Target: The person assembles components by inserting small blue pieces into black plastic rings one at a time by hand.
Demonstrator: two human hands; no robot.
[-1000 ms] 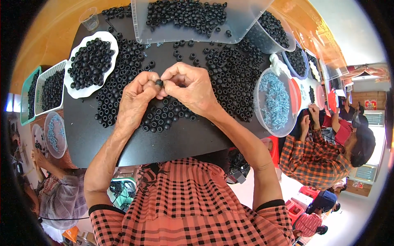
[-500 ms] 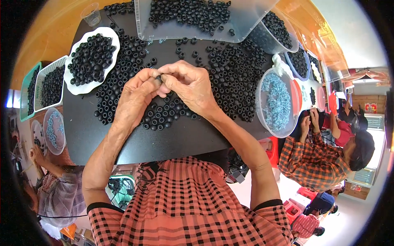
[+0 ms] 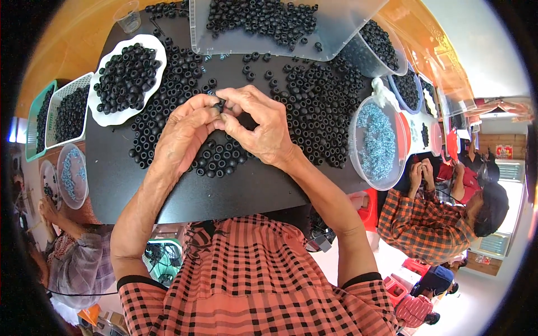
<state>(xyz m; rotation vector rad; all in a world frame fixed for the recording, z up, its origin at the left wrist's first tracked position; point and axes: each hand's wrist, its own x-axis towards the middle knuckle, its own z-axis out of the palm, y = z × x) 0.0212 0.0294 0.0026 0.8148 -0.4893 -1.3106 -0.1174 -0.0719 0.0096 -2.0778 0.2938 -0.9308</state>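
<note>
My left hand (image 3: 188, 131) and my right hand (image 3: 262, 126) meet over the middle of the dark table. Between their fingertips is a small black round piece (image 3: 220, 105), mostly covered by the fingers. Both hands are closed in a pinch on it. Loose black round hollow pieces (image 3: 322, 115) like it, with open holes, lie in a broad spread around and beyond the hands. A smaller cluster of these pieces (image 3: 216, 162) sits just under my wrists. Whether anything else is inside the held piece is hidden.
A white scalloped plate (image 3: 101, 115) heaped with black pieces stands at left, beyond it a clear cup (image 3: 129, 22). A clear bin (image 3: 196, 39) is at the far side. On the right stand a bowl of blue coil-like bits (image 3: 376, 145) and a tub (image 3: 358, 56). Co-workers sit on both sides.
My right hand's fingers have lifted and shifted slightly around the black piece, so more of it shows. The left hand keeps its pinch. The view has shifted a little.
</note>
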